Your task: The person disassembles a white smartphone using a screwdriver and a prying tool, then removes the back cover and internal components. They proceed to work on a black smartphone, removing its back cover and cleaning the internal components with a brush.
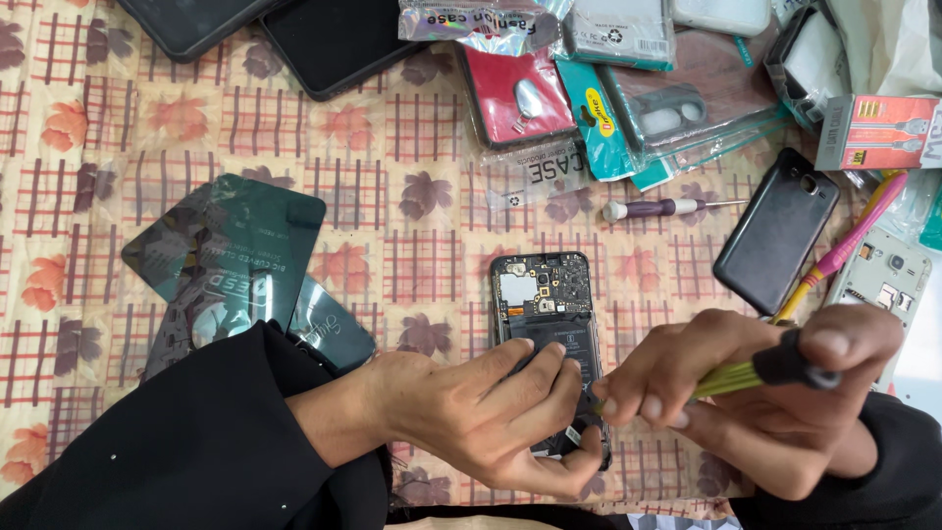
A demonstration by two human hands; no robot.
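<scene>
Two hands: left (481, 412), right (775, 393). One opened phone (545, 304). Three screwdrivers: green (746, 375), purple (667, 207), pink-yellow (844, 250). One black back cover (777, 232). Two dark slabs (339, 39) at top left. One cable box (878, 131). Packaged cases piled at top; exact count unclear.

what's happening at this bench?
A person has an opened phone, back cover off and board exposed, lying on a patterned cloth. The left hand grips its lower end. The right hand holds a yellow-green screwdriver, tip aimed at the phone's lower part. A black back cover, a purple screwdriver and packaged cases lie nearby.
</scene>
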